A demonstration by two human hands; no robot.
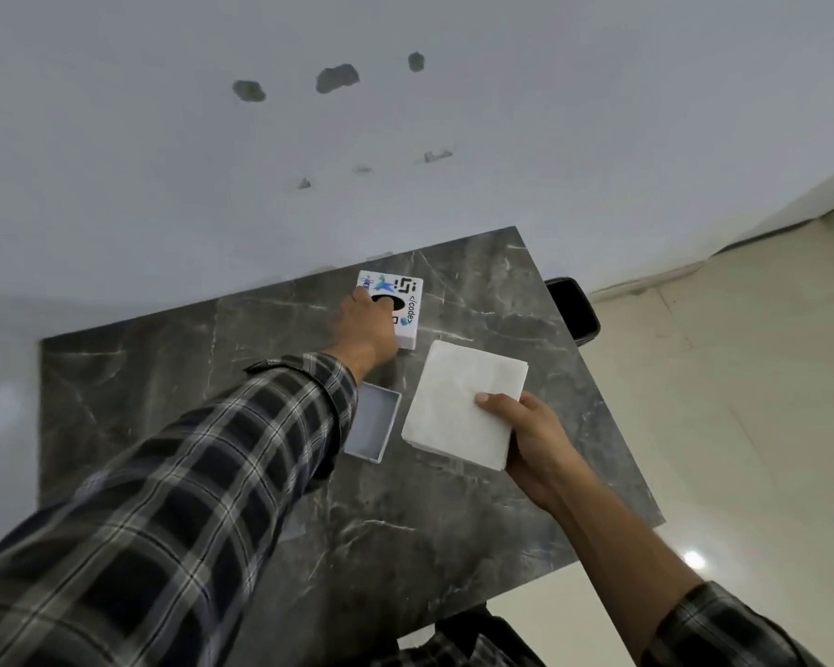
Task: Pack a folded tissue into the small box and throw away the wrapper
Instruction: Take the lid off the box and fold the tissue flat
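Observation:
A white printed box lid (pixel 408 300) with a dark oval hole and the word "code" lies near the far edge of the dark marble table (pixel 261 339). My left hand (pixel 364 324) rests on its near left part, fingers curled over it. An open, empty white box base (pixel 372 423) sits on the table just below that hand, partly behind my checked sleeve. To its right, my right hand (pixel 533 438) holds a folded white tissue stack (pixel 463 402) by its near right corner, thumb on top, slightly above the table. No wrapper is visible.
A black bin (pixel 574 308) stands on the pale tiled floor just beyond the table's right edge. A white wall with patched holes runs along the table's far side. Bare table surface lies at the left and near me.

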